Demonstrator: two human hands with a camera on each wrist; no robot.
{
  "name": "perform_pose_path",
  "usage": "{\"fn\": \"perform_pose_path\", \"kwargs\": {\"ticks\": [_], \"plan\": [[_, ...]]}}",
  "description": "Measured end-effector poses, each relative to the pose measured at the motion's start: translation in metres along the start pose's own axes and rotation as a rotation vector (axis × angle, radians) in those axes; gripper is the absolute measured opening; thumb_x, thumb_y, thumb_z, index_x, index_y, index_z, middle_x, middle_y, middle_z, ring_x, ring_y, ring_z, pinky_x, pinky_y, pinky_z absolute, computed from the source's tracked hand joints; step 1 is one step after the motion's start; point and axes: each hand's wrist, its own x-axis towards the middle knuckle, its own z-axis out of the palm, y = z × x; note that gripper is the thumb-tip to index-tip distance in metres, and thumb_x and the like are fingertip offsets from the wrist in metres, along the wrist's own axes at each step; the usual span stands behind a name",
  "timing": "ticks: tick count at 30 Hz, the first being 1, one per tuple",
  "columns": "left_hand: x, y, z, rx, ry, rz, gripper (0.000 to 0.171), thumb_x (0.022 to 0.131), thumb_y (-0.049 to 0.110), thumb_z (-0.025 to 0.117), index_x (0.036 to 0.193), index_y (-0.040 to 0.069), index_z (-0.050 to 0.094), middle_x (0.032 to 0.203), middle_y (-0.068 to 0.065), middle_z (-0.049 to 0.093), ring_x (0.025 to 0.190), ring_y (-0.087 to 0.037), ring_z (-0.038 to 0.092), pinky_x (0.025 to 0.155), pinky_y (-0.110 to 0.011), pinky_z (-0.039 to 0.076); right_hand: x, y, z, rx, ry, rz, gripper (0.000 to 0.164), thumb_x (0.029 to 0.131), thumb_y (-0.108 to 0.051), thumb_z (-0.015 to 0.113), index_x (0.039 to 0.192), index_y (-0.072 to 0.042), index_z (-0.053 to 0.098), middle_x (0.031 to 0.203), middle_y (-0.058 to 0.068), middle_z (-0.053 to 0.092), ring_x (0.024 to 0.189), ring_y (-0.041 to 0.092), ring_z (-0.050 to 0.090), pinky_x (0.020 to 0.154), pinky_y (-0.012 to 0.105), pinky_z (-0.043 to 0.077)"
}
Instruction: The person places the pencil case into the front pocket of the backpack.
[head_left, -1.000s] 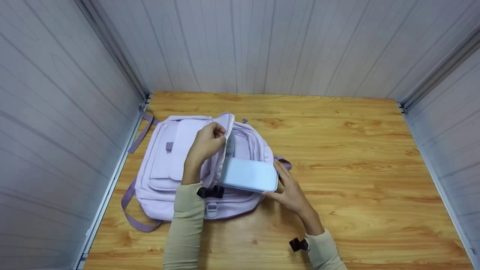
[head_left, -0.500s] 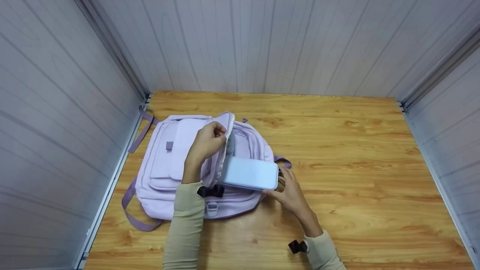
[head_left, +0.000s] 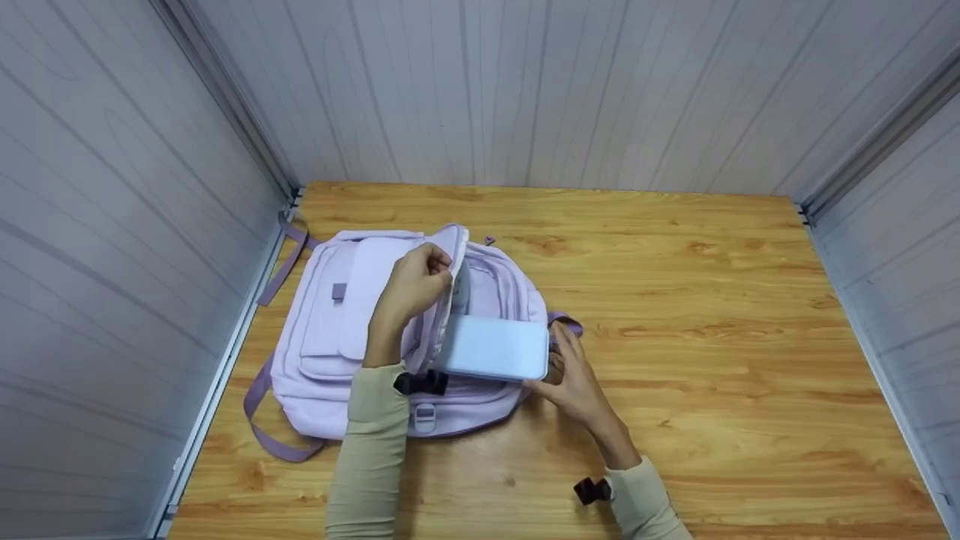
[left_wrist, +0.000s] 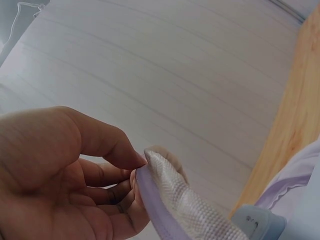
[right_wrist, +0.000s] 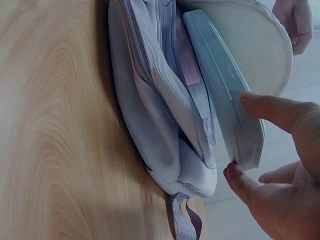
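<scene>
A lilac backpack [head_left: 322, 322] lies on the wooden surface with its front panel lifted. My left hand [head_left: 412, 281] pinches the panel's edge between thumb and fingers; the left wrist view shows the lilac trim [left_wrist: 160, 210] in that pinch. A light blue rectangular case [head_left: 495, 347] lies partly inside the opening, its left end hidden behind the panel. With thumb and fingertips, my right hand [head_left: 574, 382] holds the case's right end. In the right wrist view, the case [right_wrist: 225, 85] tilts along the bag's opening, thumb on one side and a finger at the end corner.
A grey-blue item [head_left: 461, 291] sits inside the bag behind the case. A pinkish item [right_wrist: 187, 62] shows beside the case in the right wrist view. Purple straps [head_left: 274, 442] trail from the bag. Pale panel walls enclose the wooden surface [head_left: 712, 337].
The light blue case has shifted slightly left, further into the bag, and my right hand has moved with it. My left hand keeps its pinch on the panel edge.
</scene>
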Motion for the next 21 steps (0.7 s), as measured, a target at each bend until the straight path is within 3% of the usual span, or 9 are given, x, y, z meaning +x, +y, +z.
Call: {"fn": "perform_pose_path", "kwargs": {"ticks": [5, 10, 14, 21], "plan": [[0.0, 0.0, 0.0, -0.011, -0.009, -0.006, 0.02, 0.084, 0.004, 0.049, 0.101, 0.001, 0.059, 0.088, -0.006, 0.054, 0.079, -0.017, 0.05, 0.068, -0.027, 0.042, 0.005, 0.018, 0.003, -0.041, -0.003, -0.019, 0.089, 0.075, -0.004, 0.078, 0.147, 0.006, 0.025, 0.151, 0.033, 0.016, 0.114, 0.045, 0.054, 0.097, 0.048, 0.046], [0.001, 0.0, 0.0, -0.019, -0.009, -0.001, 0.02, 0.084, 0.003, 0.049, 0.101, 0.001, 0.059, 0.088, -0.006, 0.054, 0.079, -0.017, 0.05, 0.068, -0.027, 0.042, 0.011, 0.019, 0.004, -0.026, -0.007, -0.027, 0.089, 0.076, -0.01, 0.079, 0.147, 0.002, 0.026, 0.149, 0.025, 0.028, 0.108, 0.04, 0.058, 0.085, 0.037, 0.053], [0.0, 0.001, 0.001, -0.022, -0.011, 0.0, 0.02, 0.084, 0.004, 0.048, 0.101, 0.001, 0.058, 0.089, -0.007, 0.054, 0.08, -0.018, 0.05, 0.069, -0.027, 0.042, 0.013, 0.016, 0.006, -0.064, -0.002, -0.041, 0.089, 0.076, -0.014, 0.079, 0.148, 0.0, 0.028, 0.149, 0.025, 0.029, 0.115, 0.04, 0.054, 0.09, 0.042, 0.051], [-0.001, 0.001, 0.001, -0.024, -0.022, 0.0, 0.02, 0.085, 0.004, 0.048, 0.102, 0.001, 0.058, 0.091, -0.007, 0.055, 0.081, -0.018, 0.05, 0.07, -0.028, 0.042, 0.019, 0.017, 0.01, -0.148, 0.025, -0.139, 0.086, 0.075, -0.016, 0.08, 0.143, 0.005, 0.033, 0.144, 0.028, 0.037, 0.124, 0.042, 0.046, 0.095, 0.051, 0.046]]}}
